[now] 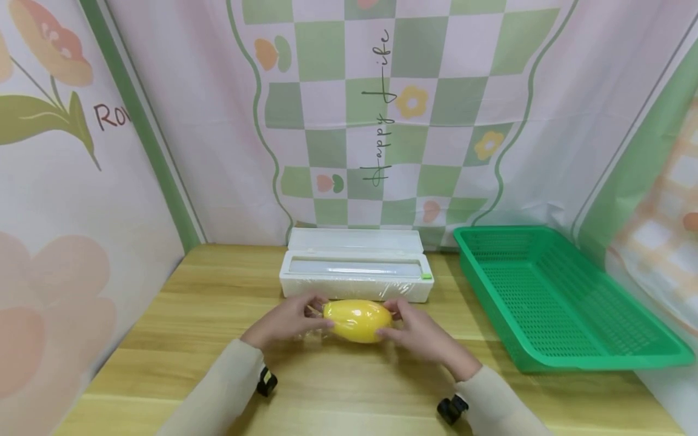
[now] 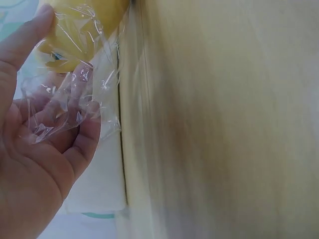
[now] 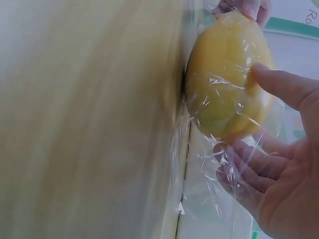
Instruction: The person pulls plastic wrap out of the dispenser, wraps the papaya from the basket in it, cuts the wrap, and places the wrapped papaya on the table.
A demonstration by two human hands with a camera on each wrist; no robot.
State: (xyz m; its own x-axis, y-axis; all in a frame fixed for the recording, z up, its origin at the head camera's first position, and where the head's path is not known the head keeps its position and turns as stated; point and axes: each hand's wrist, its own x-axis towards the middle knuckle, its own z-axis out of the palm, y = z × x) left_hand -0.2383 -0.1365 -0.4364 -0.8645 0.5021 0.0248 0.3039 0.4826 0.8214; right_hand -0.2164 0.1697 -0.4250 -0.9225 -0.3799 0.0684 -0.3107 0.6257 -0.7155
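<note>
A smooth yellow oval fruit, loosely wrapped in clear plastic film, is held sideways between both hands over the table. My left hand grips its left end, thumb at the near side and fingers behind a crumpled tail of film. At the other end my right hand holds the fruit, its thumb pressing the side and its fingers curled under loose film. Just behind stands a white cling film box with its lid raised, a roll inside and a green tab at the right.
To the right, a green perforated plastic basket stands on the wooden table. A patterned curtain hangs behind the table, and more printed cloth covers the left side.
</note>
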